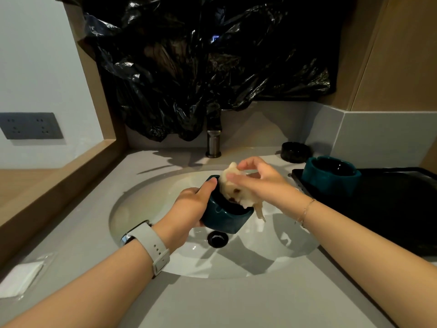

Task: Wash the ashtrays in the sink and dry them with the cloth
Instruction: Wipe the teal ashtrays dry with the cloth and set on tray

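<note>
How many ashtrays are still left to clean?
Nothing looks finished for sure. Right now the left hand holds a teal ashtray over the sink, and the right hand pushes a cloth inside it. A second teal ashtray and a black ashtray wait nearby; clean or dirty, I can't tell.

basin [151,233] open below; faucet [214,143] behind, tray [390,209] with ashtray [331,178] crowds right.
</note>
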Action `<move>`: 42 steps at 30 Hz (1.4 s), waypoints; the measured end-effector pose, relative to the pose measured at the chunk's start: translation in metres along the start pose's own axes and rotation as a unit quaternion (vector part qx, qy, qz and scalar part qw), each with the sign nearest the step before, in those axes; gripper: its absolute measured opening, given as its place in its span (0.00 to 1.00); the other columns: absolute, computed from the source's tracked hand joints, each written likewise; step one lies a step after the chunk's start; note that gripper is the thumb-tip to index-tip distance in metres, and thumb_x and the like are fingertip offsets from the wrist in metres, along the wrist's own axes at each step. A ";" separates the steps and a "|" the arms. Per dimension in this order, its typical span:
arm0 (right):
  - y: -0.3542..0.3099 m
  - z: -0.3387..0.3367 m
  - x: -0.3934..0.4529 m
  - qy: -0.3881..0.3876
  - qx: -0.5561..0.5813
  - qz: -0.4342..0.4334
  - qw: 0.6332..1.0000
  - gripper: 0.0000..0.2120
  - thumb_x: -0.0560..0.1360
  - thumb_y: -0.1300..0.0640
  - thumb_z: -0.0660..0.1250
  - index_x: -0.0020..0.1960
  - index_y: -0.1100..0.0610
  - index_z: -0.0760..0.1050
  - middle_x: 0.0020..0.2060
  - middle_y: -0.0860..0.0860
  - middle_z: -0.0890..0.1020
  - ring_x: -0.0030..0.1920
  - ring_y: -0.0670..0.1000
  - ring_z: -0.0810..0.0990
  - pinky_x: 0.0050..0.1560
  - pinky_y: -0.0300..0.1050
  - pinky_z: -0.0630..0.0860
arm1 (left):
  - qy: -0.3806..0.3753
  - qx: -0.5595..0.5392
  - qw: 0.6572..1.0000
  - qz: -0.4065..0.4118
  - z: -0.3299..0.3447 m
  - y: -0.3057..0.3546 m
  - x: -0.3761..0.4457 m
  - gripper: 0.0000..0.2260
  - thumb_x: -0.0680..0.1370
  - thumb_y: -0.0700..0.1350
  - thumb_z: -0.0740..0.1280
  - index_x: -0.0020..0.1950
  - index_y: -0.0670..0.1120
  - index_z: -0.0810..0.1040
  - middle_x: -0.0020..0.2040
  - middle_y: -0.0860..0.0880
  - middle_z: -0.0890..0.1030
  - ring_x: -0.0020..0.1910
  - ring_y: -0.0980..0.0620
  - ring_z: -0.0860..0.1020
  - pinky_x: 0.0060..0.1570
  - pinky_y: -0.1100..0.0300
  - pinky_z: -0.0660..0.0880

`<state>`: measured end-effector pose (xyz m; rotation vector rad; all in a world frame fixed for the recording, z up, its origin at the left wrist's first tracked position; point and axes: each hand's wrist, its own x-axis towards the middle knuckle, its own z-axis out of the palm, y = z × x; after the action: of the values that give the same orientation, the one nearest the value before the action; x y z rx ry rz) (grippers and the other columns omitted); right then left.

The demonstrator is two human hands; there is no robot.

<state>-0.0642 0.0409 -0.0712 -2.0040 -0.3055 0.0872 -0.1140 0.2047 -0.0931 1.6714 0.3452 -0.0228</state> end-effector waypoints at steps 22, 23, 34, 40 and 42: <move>-0.113 -0.074 0.044 0.142 -0.192 -0.201 0.950 0.09 0.78 0.55 0.65 0.43 0.58 0.78 0.33 0.46 0.75 0.39 0.47 0.75 0.38 0.36 0.72 | 0.000 -0.049 0.997 -0.060 -0.007 -0.001 0.004 0.16 0.80 0.58 0.64 0.54 0.45 0.75 0.51 0.42 0.81 0.50 0.44 0.80 0.47 0.51 0.82; -0.114 -0.070 0.041 0.125 -0.199 -0.208 0.949 0.08 0.78 0.55 0.65 0.43 0.57 0.78 0.34 0.46 0.75 0.40 0.47 0.75 0.41 0.38 0.72 | 0.000 -0.052 0.997 -0.058 -0.007 -0.001 0.004 0.17 0.80 0.58 0.64 0.55 0.44 0.75 0.51 0.42 0.81 0.50 0.44 0.80 0.47 0.51 0.82; -0.047 -0.005 0.005 -0.138 -0.238 0.003 0.961 0.14 0.79 0.44 0.62 0.48 0.52 0.80 0.53 0.50 0.80 0.52 0.48 0.78 0.51 0.37 0.71 | 0.015 -0.099 0.994 -0.050 -0.008 0.002 0.005 0.16 0.79 0.60 0.64 0.50 0.47 0.74 0.53 0.42 0.82 0.51 0.42 0.82 0.51 0.47 0.82; -0.017 0.016 0.013 0.015 -0.199 -0.023 0.980 0.21 0.69 0.50 0.75 0.54 0.53 0.68 0.51 0.47 0.68 0.45 0.46 0.73 0.43 0.39 0.71 | 0.005 -0.045 0.999 -0.024 -0.005 0.002 0.002 0.17 0.80 0.58 0.63 0.54 0.45 0.76 0.52 0.42 0.83 0.51 0.44 0.82 0.50 0.51 0.82; -0.011 0.016 0.016 -0.024 -0.174 0.033 0.984 0.24 0.70 0.44 0.73 0.59 0.52 0.66 0.50 0.48 0.73 0.46 0.47 0.76 0.44 0.41 0.74 | 0.002 -0.029 1.000 -0.013 -0.003 0.003 0.001 0.16 0.80 0.58 0.63 0.53 0.45 0.77 0.51 0.43 0.83 0.50 0.45 0.82 0.49 0.52 0.82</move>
<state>-0.0536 0.0635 -0.0672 -2.3619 -0.2994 0.1320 -0.1134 0.2077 -0.0900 1.6108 0.3673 -0.0282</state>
